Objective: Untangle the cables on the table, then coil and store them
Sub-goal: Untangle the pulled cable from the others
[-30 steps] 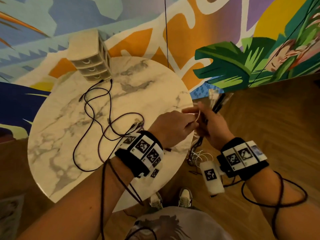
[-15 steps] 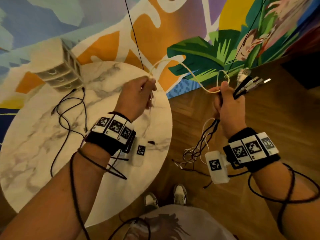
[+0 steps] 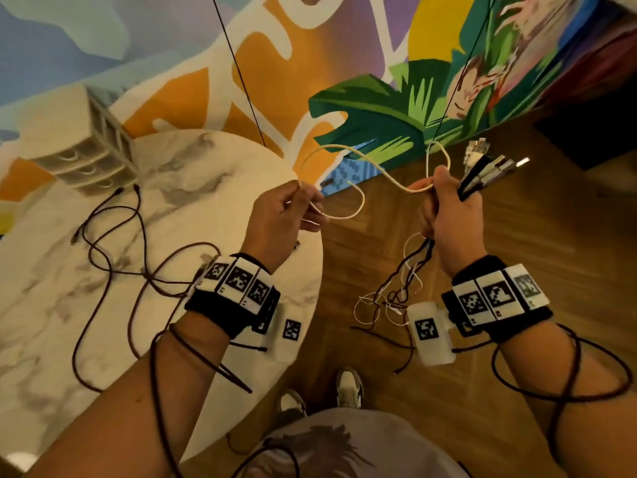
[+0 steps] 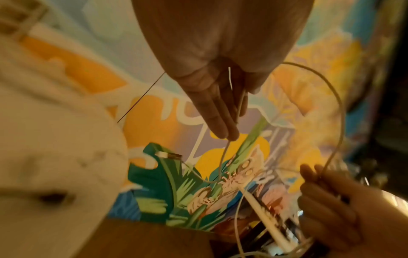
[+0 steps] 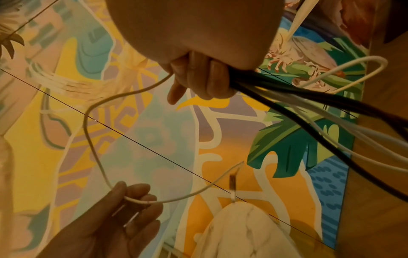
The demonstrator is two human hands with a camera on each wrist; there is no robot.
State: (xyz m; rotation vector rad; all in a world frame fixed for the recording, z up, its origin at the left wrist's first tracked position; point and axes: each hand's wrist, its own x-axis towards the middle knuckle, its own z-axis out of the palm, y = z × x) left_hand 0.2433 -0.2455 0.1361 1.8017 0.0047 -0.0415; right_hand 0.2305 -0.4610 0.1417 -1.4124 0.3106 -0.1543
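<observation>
My left hand [image 3: 308, 210] pinches a thin white cable [image 3: 379, 171] just past the edge of the round marble table [image 3: 51, 322]. The cable arcs across to my right hand [image 3: 435, 193], which grips a bundle of black and white cables [image 3: 408, 270] over the floor. Their plugs [image 3: 491, 167] stick up past the fist, and the loose ends hang down in a tangle. In the right wrist view the left hand [image 5: 129, 197] pinches the white cable [image 5: 176, 199] while the right fingers [image 5: 198, 78] wrap the bundle [image 5: 309, 108]. Dark cables [image 3: 103, 257] lie looped on the table.
A small beige drawer unit [image 3: 82, 160] stands at the table's far edge against the painted wall. Wooden floor [image 3: 517, 236] lies to the right, with my shoes [image 3: 348, 388] below. Thin dark wires [image 3: 241, 70] hang in front of the wall.
My hands were together at the table edge; the left hand has pulled away to the left, drawing a length of white cable out of the bundle. The right hand rose with the bundle.
</observation>
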